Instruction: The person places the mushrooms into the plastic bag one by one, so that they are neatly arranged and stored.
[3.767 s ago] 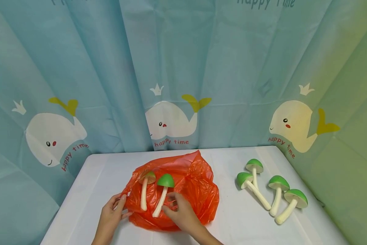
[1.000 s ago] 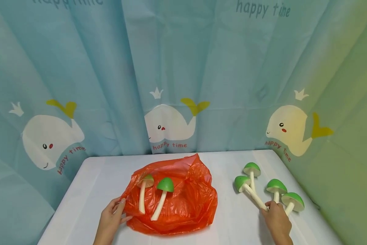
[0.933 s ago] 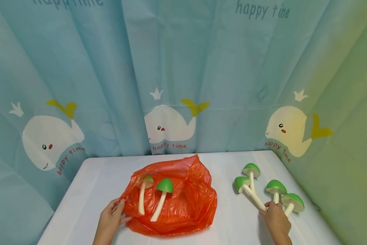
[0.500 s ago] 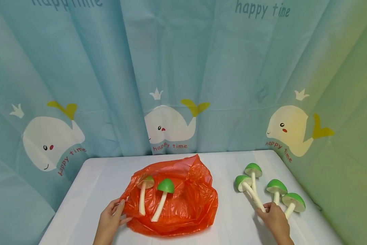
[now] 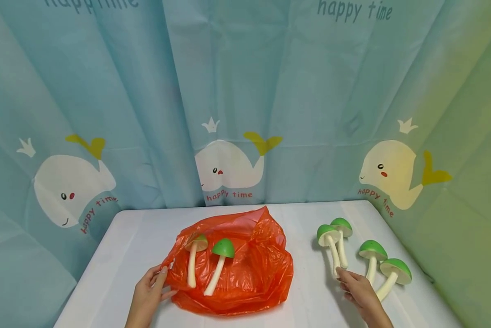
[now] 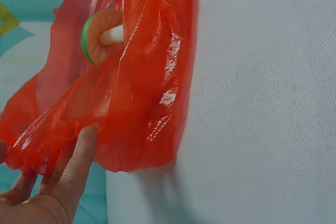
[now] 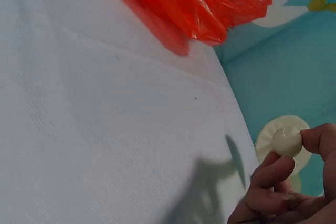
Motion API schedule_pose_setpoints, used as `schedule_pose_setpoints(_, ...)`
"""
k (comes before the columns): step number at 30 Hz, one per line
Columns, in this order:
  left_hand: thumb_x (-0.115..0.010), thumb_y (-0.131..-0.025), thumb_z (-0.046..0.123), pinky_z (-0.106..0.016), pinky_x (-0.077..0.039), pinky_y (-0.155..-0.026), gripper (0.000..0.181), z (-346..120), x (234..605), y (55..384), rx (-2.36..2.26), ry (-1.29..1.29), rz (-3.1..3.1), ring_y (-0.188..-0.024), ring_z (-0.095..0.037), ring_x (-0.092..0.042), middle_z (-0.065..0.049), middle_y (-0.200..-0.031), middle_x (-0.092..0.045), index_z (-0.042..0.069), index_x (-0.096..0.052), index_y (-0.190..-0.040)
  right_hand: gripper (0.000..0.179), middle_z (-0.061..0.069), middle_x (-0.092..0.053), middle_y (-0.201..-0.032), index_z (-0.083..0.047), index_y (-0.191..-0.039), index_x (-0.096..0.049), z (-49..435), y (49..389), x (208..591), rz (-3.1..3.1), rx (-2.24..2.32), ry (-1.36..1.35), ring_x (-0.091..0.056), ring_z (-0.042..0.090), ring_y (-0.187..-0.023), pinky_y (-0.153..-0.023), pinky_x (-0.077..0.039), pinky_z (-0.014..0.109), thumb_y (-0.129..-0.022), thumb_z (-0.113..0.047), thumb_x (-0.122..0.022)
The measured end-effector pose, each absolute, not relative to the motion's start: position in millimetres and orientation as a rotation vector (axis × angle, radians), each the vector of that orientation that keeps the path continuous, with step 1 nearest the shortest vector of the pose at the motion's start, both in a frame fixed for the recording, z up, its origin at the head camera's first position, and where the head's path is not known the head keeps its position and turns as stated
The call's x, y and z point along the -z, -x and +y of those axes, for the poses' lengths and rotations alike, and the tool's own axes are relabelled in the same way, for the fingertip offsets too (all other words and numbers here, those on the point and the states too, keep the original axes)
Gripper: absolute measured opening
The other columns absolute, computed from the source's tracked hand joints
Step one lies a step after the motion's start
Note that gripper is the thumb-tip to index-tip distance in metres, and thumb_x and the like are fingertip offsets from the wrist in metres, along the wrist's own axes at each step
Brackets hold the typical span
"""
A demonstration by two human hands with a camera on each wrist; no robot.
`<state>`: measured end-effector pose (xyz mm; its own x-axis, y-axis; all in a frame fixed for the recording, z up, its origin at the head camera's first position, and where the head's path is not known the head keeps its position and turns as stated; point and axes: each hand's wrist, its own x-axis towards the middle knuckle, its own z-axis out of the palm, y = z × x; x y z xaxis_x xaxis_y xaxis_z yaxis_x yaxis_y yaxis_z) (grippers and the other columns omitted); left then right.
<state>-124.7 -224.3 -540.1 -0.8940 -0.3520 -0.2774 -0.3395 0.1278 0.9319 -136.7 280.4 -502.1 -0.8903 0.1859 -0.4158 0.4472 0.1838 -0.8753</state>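
Note:
In the head view my left hand (image 5: 148, 291) pinches the left edge of a red plastic bag (image 5: 249, 273). Two toy mushrooms with green caps and pale stems lie in the bag's mouth; the nearer one is the mushroom (image 5: 222, 248) on the right. My right hand (image 5: 361, 291) pinches the stem end of another mushroom (image 5: 326, 234), its cap pointing away from me. The right wrist view shows that stem end (image 7: 287, 141) between thumb and fingers, with a shadow on the cloth below. One mushroom cap (image 6: 100, 35) shows inside the bag in the left wrist view.
Behind the held mushroom lies a further mushroom (image 5: 342, 227). Two more, a mushroom (image 5: 372, 250) and a mushroom (image 5: 396, 271), lie near the right side of the white table (image 5: 303, 296). A blue whale-print curtain (image 5: 311, 91) hangs behind and around the table.
My right hand has gone from the bag to the mushrooms on the right and taken one by its stem. That mushroom has swung more upright and shifted slightly. The left hand stays at the bag.

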Motion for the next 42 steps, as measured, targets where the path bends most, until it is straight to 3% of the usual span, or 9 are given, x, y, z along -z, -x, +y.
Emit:
schedule_pose_setpoints(4, -0.053, -0.087, 0.061, -0.035, -0.058, -0.065, 0.077, -227.0, 544.4, 127.0, 1.985, -0.702, -2.302, -0.089, -0.025, -0.064, -0.025, -0.124, -0.049, 0.001, -0.041, -0.134, 0.031, 0.000, -0.049, -0.071, 0.003, -0.090, -0.060, 271.6, 136.3, 501.7, 2.138, 1.930, -0.603, -0.044, 0.007, -0.060, -0.053, -0.042, 0.018, -0.095, -0.027, -0.054)
schedule_pose_setpoints(8, -0.054, -0.086, 0.061, -0.036, -0.057, -0.065, 0.079, -226.4, 544.7, 127.3, 2.009, -0.701, -2.279, -0.089, -0.026, -0.064, -0.026, -0.125, -0.048, 0.001, -0.040, -0.134, 0.027, 0.000, -0.047, -0.070, 0.000, -0.086, -0.056, 265.3, 135.6, 498.0, 2.069, 2.074, -0.586, -0.042, 0.006, -0.060, -0.053, -0.042, 0.018, -0.095, -0.025, -0.054)
schedule_pose_setpoints(13, -0.054, -0.081, 0.067, -0.036, -0.057, -0.067, 0.085, -225.7, 549.2, 127.4, 2.027, -0.709, -2.267, -0.093, -0.027, -0.063, -0.025, -0.126, -0.047, 0.003, -0.040, -0.134, 0.024, 0.000, -0.046, -0.071, -0.001, -0.086, -0.055, 256.6, 132.8, 489.8, 2.001, 2.180, -0.493, -0.041, 0.006, -0.061, -0.054, -0.039, 0.018, -0.096, -0.022, -0.052)
schedule_pose_setpoints(21, -0.054, -0.088, 0.059, -0.035, -0.057, -0.065, 0.076, -227.1, 548.1, 126.9, 2.018, -0.688, -2.273, -0.090, -0.026, -0.064, -0.025, -0.126, -0.047, 0.001, -0.040, -0.134, 0.027, 0.002, -0.049, -0.079, 0.003, -0.101, -0.051, 239.6, 133.3, 477.1, 2.023, 2.240, -0.488, -0.045, 0.006, -0.064, -0.055, -0.039, 0.019, -0.097, -0.024, -0.052)
schedule_pose_setpoints(28, -0.053, -0.086, 0.062, -0.035, -0.057, -0.064, 0.079, -225.2, 544.3, 125.6, 1.994, -0.700, -2.290, -0.089, -0.024, -0.065, -0.026, -0.125, -0.048, 0.001, -0.039, -0.135, 0.034, 0.002, -0.050, -0.078, 0.006, -0.109, -0.052, 230.8, 132.2, 470.8, 2.187, 2.123, -0.527, -0.047, 0.008, -0.066, -0.057, -0.042, 0.021, -0.097, -0.025, -0.054)
schedule_pose_setpoints(35, -0.052, -0.091, 0.054, -0.036, -0.057, -0.064, 0.075, -222.8, 539.4, 124.8, 2.012, -0.641, -2.259, -0.087, -0.026, -0.065, -0.031, -0.125, -0.047, -0.005, -0.037, -0.134, 0.037, 0.004, -0.048, -0.075, 0.009, -0.110, -0.051, 216.9, 131.0, 457.4, 2.235, 2.136, -0.393, -0.042, 0.009, -0.061, -0.054, -0.040, 0.020, -0.097, -0.025, -0.056)
schedule_pose_setpoints(42, -0.050, -0.082, 0.069, -0.034, -0.057, -0.065, 0.087, -223.1, 542.6, 125.1, 1.940, -0.724, -2.352, -0.090, -0.025, -0.064, -0.027, -0.125, -0.049, 0.000, -0.039, -0.134, 0.028, 0.007, -0.048, -0.076, 0.009, -0.103, -0.050, 199.7, 121.1, 437.9, 2.137, 2.292, -0.225, -0.043, 0.011, -0.063, -0.055, -0.040, 0.021, -0.099, -0.019, -0.050)
